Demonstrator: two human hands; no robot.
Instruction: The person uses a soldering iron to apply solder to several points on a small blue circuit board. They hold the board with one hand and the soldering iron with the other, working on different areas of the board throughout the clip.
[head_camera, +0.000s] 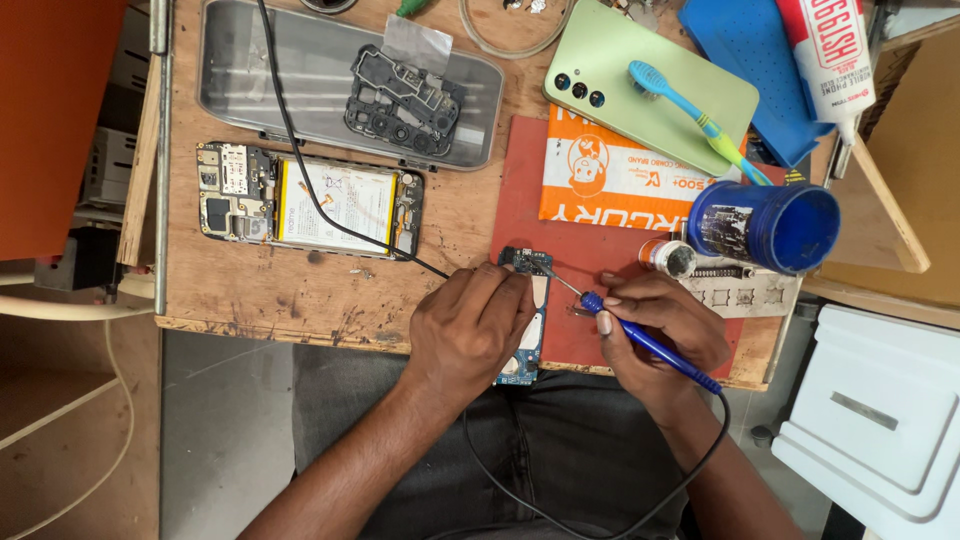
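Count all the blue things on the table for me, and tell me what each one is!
Blue toothbrush: 1
Blue cup: 1
Blue mat: 1
Blue-handled soldering iron, held in the right hand: 1
Blue circuit board, under the left hand: 1
Total: 5

The circuit board (527, 318) lies on the work mat (520, 215) at the near edge of the desk (250, 290). Left of the board lies the opened phone (310, 200), with the metal tray (300, 70) behind it. Right of the board stands the cup (770, 225). Behind the board lies the phone back cover (650, 85), a toothbrush (695, 115) on it.
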